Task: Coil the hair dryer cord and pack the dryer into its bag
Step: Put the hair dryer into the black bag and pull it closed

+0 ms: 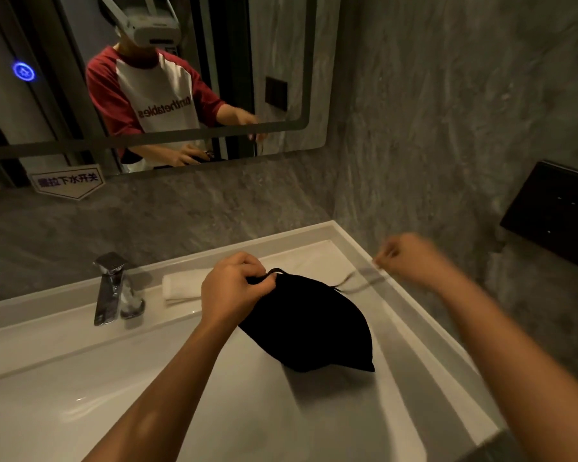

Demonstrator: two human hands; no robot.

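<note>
A bulging black drawstring bag lies on the white counter to the right of the basin. The hair dryer and its cord are out of sight; the bag hides whatever fills it. My left hand pinches the gathered mouth of the bag at its upper left. My right hand, blurred by motion, grips the bag's drawstring, which runs taut from the bag's mouth out to the right.
A chrome faucet stands at the left behind the basin. A folded white towel lies behind my left hand. A mirror hangs above, a black wall panel sits on the right wall.
</note>
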